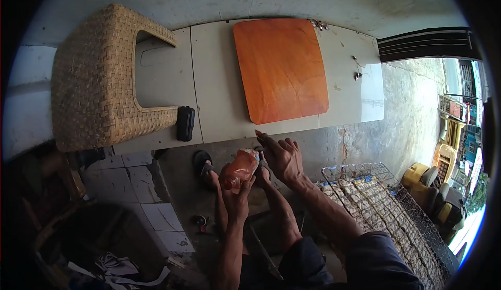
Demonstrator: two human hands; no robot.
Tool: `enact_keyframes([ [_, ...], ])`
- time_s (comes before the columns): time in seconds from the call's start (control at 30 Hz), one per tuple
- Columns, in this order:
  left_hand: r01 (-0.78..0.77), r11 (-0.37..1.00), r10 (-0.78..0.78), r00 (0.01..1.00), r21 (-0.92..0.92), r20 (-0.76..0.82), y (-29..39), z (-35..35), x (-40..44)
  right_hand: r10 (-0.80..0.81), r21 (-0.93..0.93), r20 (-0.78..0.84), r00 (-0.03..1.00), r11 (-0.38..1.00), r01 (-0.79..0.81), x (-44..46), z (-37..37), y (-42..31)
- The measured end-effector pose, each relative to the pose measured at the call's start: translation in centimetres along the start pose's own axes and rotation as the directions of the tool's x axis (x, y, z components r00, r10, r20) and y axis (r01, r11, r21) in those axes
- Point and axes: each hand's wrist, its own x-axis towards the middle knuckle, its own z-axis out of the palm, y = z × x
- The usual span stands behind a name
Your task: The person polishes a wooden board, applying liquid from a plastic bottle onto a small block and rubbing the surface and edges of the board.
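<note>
My left hand (pixel 237 198) is closed round a clear plastic bottle (pixel 241 169) with reddish-brown contents, held tilted over the floor in front of my feet. To the right of it, my right hand (pixel 282 157) is raised near the table's front edge. Its fingers are curled and the thumb and forefinger come together; whatever is between them, if anything, is too small to make out. Just beyond that hand lies a flat orange-brown board (pixel 282 71) with rounded corners, on the pale table (pixel 216 92).
A woven rattan stool (pixel 99 81) lies on its side at the table's left end, beside a black case (pixel 185 123). Small metal bits (pixel 357 75) lie at right. A wire-mesh rack (pixel 386 206) stands low at right, a dark bin (pixel 104 238) at lower left.
</note>
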Motion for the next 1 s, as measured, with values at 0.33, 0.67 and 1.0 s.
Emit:
enact_keyframes([
  [0.33,0.016,0.998,-0.020,0.998,0.060,0.065,-0.9,-1.8,1.2,0.040,0.034,-0.203,0.978,0.999,-0.033,2.4,-2.8,2.1],
  [0.67,0.000,0.993,-0.006,0.998,0.117,0.054,-1.7,1.9,1.9,0.111,0.049,-0.335,0.936,0.994,-0.101,4.9,-4.2,3.7],
  [1.0,0.034,0.999,-0.033,0.997,-0.017,0.064,-1.8,5.5,1.6,0.118,0.045,-0.284,0.952,0.993,-0.110,2.3,-3.9,5.7],
])
